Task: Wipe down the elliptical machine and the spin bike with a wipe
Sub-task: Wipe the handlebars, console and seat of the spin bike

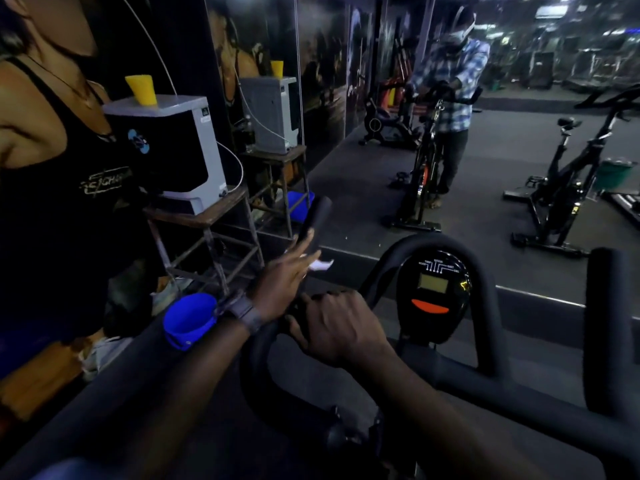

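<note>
The spin bike's black handlebar [429, 372] fills the lower middle, with its oval console [433, 292] in the centre. The left grip [317, 216] rises up and away; the right grip [606, 327] stands at the right. My left hand [280, 285], with a watch on the wrist, lies with straight fingers against the base of the left grip. It presses a white wipe [322, 265] to the bar, and the wipe's edge pokes out past the fingers. My right hand [339, 327] grips the curved bar just left of the console.
A wall mirror [450, 150] right ahead reflects me, this bike and another spin bike [568, 192]. At the left a water purifier [173, 150] with a yellow cup [142, 90] stands on a metal stool [207, 237]. A blue mug [188, 320] sits near my left wrist.
</note>
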